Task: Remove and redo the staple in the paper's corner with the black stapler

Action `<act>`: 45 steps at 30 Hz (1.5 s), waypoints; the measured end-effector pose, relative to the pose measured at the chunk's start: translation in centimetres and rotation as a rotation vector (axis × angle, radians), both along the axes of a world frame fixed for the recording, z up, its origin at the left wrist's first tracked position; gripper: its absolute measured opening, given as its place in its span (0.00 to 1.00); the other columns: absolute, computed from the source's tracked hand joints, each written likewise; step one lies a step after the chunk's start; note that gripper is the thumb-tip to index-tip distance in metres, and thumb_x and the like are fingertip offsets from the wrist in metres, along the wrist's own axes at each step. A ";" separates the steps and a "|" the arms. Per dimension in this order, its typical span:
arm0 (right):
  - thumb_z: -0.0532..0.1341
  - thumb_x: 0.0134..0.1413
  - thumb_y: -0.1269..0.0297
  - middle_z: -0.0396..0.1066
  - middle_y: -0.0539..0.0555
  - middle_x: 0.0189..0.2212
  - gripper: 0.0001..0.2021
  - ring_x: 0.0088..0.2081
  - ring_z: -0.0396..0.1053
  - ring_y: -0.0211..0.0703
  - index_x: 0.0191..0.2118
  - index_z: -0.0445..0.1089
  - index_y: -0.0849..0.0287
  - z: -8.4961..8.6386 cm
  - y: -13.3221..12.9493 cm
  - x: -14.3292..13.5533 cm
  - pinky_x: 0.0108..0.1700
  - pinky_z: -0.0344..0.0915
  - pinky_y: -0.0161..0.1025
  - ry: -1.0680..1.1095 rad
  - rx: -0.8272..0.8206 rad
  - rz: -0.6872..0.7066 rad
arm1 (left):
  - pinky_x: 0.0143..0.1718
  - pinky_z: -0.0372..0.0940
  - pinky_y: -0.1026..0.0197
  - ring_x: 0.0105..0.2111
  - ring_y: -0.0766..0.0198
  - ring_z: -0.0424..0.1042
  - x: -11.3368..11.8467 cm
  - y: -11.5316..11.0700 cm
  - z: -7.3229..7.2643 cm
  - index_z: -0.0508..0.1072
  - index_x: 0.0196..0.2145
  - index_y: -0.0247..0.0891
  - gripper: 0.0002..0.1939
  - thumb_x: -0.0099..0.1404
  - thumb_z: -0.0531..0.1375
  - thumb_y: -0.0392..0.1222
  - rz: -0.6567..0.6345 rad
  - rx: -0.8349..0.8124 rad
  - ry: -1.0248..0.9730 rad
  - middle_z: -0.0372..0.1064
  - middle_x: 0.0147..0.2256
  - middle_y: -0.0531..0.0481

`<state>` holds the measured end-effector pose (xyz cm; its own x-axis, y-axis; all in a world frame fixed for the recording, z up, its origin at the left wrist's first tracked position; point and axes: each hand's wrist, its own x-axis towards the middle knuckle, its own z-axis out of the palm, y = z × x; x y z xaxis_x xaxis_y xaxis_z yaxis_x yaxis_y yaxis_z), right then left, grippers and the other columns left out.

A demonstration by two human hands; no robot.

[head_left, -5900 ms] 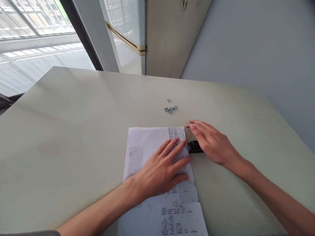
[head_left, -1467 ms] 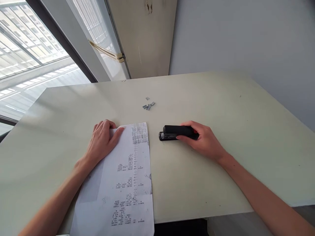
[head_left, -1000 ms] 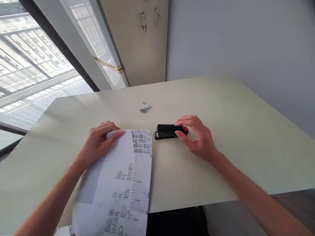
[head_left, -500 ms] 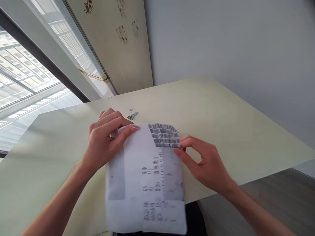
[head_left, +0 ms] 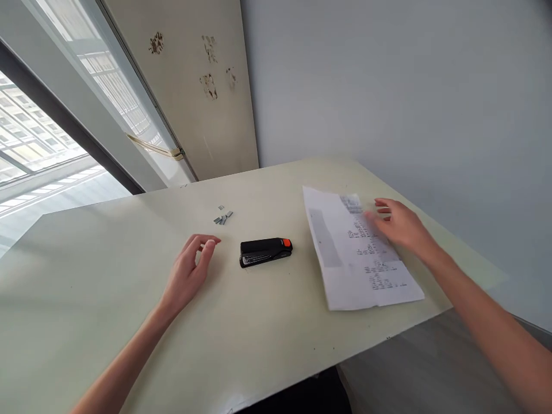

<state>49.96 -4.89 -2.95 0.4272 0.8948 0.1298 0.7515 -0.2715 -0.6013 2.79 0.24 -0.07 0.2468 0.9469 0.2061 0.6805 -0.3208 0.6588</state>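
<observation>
A black stapler with an orange patch lies in the middle of the table. Left of it, my left hand hovers with loosely bent fingers and nothing in its grasp. The printed paper sheets rest at the right of the table, text side up. Over their right edge is my right hand, fingers apart and slightly blurred; whether a fingertip still touches the paper I cannot tell. Several small strips of staples lie beyond my left hand.
The pale table ends at a near edge above a dark floor. A grey wall rises behind its right side. A stained cabinet panel and a window stand at the back left.
The paper sheets have gone from between both hands to the right of the table. Both hands have let go or opened, and the stapler now shows.
</observation>
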 end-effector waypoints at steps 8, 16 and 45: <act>0.40 0.72 0.40 0.41 0.60 0.78 0.37 0.78 0.35 0.62 0.75 0.52 0.58 -4.8 -1.5 -5.9 0.75 0.40 0.65 -0.308 -0.199 0.195 | 0.36 0.63 0.59 0.35 0.61 0.68 -2.1 -1.0 -2.4 0.74 0.45 0.44 0.20 0.76 0.52 0.60 0.051 -0.084 0.009 0.73 0.47 0.49; 0.41 0.73 0.44 0.43 0.61 0.77 0.35 0.77 0.34 0.63 0.74 0.54 0.60 -3.6 2.9 -6.0 0.75 0.38 0.65 -0.278 -0.171 0.196 | 0.35 0.63 0.58 0.35 0.60 0.69 -1.9 -0.8 -2.3 0.74 0.44 0.44 0.20 0.76 0.52 0.60 0.029 -0.077 0.027 0.74 0.47 0.49; 0.52 0.72 0.45 0.77 0.56 0.50 0.20 0.49 0.74 0.49 0.50 0.73 0.53 -1.0 2.6 -21.6 0.54 0.71 0.47 0.532 0.063 0.553 | 0.36 0.65 0.57 0.42 0.56 0.72 -2.3 -2.0 -3.0 0.74 0.46 0.43 0.15 0.76 0.55 0.55 0.004 -0.118 -0.118 0.75 0.44 0.47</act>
<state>28.34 -2.31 -4.00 -0.0611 0.9941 0.0901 0.3727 0.1065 -0.9218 0.50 -1.80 -3.05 0.2235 0.9672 0.1208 0.5975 -0.2339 0.7670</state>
